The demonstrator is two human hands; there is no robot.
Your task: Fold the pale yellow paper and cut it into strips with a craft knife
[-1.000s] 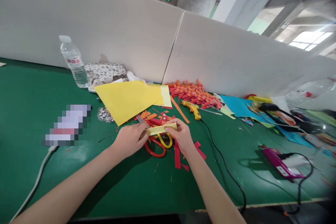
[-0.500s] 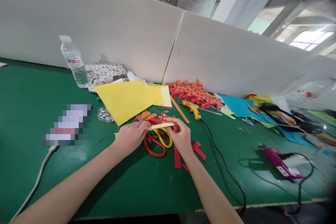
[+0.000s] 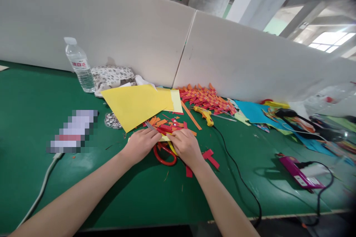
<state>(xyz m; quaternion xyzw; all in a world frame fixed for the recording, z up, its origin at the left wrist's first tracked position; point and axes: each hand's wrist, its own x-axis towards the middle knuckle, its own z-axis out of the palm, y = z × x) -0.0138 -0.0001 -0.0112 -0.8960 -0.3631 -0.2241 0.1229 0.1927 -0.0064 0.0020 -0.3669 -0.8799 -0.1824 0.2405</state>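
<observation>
Pale strip in hands; clear container holds small pieces.

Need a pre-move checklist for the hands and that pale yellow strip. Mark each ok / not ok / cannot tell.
1. Left hand on pale yellow paper strip: ok.
2. Right hand on the same strip: ok.
3. Whole strip visible: not ok, the hands cover parts of it.
4. Scissors away from the hands: not ok, their red and yellow handles show right by the hands and partly behind the right one.
5. Yellow glue gun apart from both hands: ok, lying beyond the right hand.
6. Glue gun hot or cold: cannot tell.
</observation>
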